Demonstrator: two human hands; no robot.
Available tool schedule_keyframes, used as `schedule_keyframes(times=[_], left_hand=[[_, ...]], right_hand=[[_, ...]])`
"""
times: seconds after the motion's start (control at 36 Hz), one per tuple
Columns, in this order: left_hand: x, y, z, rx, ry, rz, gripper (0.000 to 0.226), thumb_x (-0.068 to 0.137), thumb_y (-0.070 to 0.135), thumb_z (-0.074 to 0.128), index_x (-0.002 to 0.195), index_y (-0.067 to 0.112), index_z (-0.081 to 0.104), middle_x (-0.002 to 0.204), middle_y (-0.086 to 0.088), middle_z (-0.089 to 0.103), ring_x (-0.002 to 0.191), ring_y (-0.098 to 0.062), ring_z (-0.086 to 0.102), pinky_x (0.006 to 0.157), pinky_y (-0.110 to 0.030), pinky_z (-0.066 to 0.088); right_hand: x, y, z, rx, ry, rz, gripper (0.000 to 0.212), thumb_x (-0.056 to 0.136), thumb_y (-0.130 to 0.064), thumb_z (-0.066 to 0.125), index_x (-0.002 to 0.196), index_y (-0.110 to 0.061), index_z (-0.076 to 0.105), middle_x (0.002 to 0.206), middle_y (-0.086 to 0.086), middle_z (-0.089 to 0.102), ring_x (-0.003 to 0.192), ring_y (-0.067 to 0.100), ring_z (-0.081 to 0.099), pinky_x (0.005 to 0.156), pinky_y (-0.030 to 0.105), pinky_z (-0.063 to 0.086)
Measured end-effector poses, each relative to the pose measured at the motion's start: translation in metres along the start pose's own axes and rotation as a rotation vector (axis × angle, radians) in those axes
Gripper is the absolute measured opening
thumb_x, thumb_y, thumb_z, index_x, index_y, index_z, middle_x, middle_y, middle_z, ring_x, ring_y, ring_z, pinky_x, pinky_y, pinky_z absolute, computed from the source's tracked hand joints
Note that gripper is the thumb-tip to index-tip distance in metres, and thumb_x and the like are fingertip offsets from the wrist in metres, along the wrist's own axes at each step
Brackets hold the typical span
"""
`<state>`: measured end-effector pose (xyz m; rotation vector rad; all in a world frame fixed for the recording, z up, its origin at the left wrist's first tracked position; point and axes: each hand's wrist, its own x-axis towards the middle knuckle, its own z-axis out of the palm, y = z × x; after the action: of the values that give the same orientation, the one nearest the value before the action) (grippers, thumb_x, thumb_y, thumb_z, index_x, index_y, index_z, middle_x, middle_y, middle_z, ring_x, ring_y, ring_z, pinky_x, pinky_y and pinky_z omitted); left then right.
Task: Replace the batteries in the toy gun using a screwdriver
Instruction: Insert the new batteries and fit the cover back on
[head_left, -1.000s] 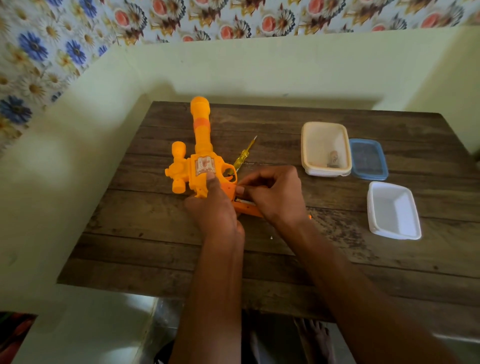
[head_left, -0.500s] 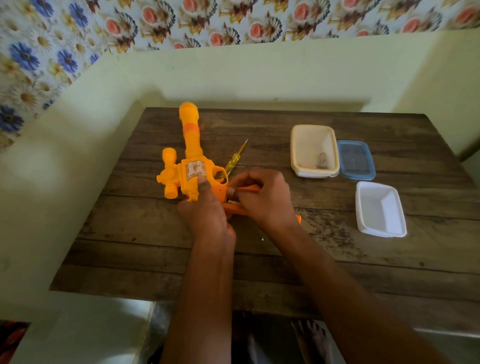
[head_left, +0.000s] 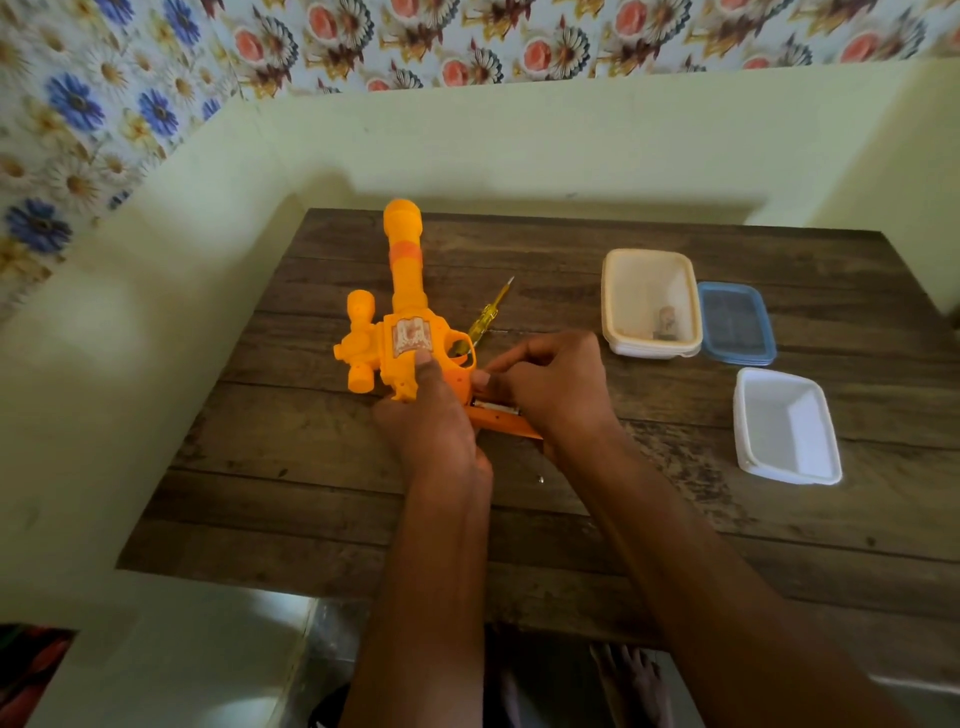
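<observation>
An orange toy gun (head_left: 402, 312) lies on the wooden table (head_left: 675, 519), barrel pointing away from me. My left hand (head_left: 431, 415) holds its body, thumb pressed on the sticker. My right hand (head_left: 550, 384) is closed over the grip, where the open battery slot (head_left: 493, 408) shows a battery end. A yellow screwdriver (head_left: 488, 317) lies on the table just behind the trigger guard, in neither hand. A tiny screw (head_left: 541, 480) sits on the table by my right wrist.
A cream tub (head_left: 649, 270) with a small item inside stands at the right, a blue lid (head_left: 735, 322) beside it. A white tub (head_left: 784, 426) stands nearer me. Pale walls close the table at the left and back.
Both hands stay on the gun; my right fingers have shifted slightly on the grip. The view has shifted a little.
</observation>
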<state>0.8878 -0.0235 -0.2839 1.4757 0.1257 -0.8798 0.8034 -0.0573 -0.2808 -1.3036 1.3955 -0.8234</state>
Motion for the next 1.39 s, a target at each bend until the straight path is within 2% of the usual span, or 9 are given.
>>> schedule_keyframes(times=[0.28,0.53,0.67,0.75,0.83,1.03,1.11,1.22,1.39], left_hand=[[-0.005,0.003,0.002,0.027,0.026,-0.004,0.051,0.098,0.043,0.067,0.138,0.020,0.047,0.129,-0.008,0.066,0.116,-0.031,0.068,0.099,-0.054,0.057],[0.005,-0.001,0.001,0.032,0.026,-0.017,0.051,0.096,0.046,0.068,0.138,0.022,0.050,0.126,-0.006,0.067,0.113,-0.030,0.068,0.099,-0.055,0.056],[0.007,0.003,-0.003,-0.012,-0.040,-0.020,0.051,0.096,0.042,0.071,0.138,0.019,0.053,0.126,-0.008,0.068,0.109,-0.030,0.070,0.093,-0.054,0.060],[0.011,0.002,-0.006,-0.035,-0.099,-0.033,0.053,0.094,0.045,0.072,0.138,0.020,0.056,0.124,-0.009,0.071,0.104,-0.028,0.073,0.085,-0.050,0.064],[0.014,0.004,-0.007,-0.039,-0.083,-0.054,0.053,0.093,0.046,0.074,0.136,0.021,0.055,0.121,-0.006,0.071,0.100,-0.025,0.073,0.084,-0.049,0.064],[0.012,0.007,-0.004,-0.006,-0.040,-0.100,0.065,0.089,0.052,0.075,0.141,0.023,0.050,0.125,-0.006,0.067,0.102,-0.025,0.071,0.089,-0.050,0.063],[0.013,0.009,-0.002,0.002,-0.025,-0.085,0.061,0.090,0.050,0.075,0.139,0.023,0.050,0.123,-0.005,0.067,0.098,-0.023,0.071,0.087,-0.049,0.063],[0.008,0.008,0.001,0.021,0.004,-0.083,0.064,0.092,0.047,0.074,0.144,0.024,0.044,0.131,-0.006,0.062,0.110,-0.026,0.068,0.091,-0.051,0.061],[0.008,0.009,0.001,0.027,0.000,-0.076,0.065,0.091,0.047,0.075,0.143,0.023,0.044,0.128,-0.005,0.061,0.104,-0.025,0.068,0.086,-0.050,0.063]], right_hand=[[-0.005,0.002,0.001,0.002,0.043,-0.022,0.020,0.076,-0.005,0.079,0.065,-0.022,0.081,0.070,-0.009,0.077,0.078,0.009,0.075,0.084,0.046,0.063],[-0.010,0.003,-0.004,0.032,-0.014,-0.002,0.018,0.079,-0.006,0.084,0.073,-0.023,0.080,0.079,-0.008,0.078,0.084,0.008,0.074,0.085,0.043,0.064],[-0.013,-0.007,-0.007,0.022,-0.053,-0.160,0.007,0.083,-0.017,0.083,0.089,-0.021,0.083,0.086,-0.008,0.080,0.087,0.007,0.075,0.089,0.043,0.062],[-0.013,-0.008,-0.014,-0.036,-0.052,-0.247,0.011,0.088,-0.018,0.079,0.097,-0.023,0.083,0.092,-0.008,0.080,0.090,0.006,0.075,0.090,0.043,0.061],[-0.015,-0.006,-0.030,-0.157,-0.058,-0.290,0.016,0.092,-0.013,0.074,0.103,-0.022,0.081,0.098,-0.008,0.079,0.092,0.003,0.073,0.091,0.035,0.061],[-0.032,0.000,-0.078,-0.484,-0.114,-0.223,0.030,0.091,-0.019,0.077,0.121,-0.025,0.074,0.113,-0.010,0.074,0.105,0.001,0.065,0.097,0.024,0.053],[-0.038,-0.003,-0.090,-0.594,-0.148,-0.196,0.043,0.086,-0.018,0.082,0.127,-0.023,0.070,0.116,-0.009,0.070,0.104,0.002,0.060,0.088,0.018,0.044],[-0.041,0.000,-0.095,-0.769,-0.266,-0.185,0.042,0.075,-0.025,0.091,0.114,-0.020,0.076,0.112,-0.003,0.074,0.102,0.009,0.064,0.075,0.015,0.045],[-0.036,0.003,-0.090,-0.771,-0.262,-0.201,0.038,0.077,-0.022,0.089,0.112,-0.017,0.076,0.107,0.002,0.076,0.100,0.014,0.069,0.088,0.030,0.056]])
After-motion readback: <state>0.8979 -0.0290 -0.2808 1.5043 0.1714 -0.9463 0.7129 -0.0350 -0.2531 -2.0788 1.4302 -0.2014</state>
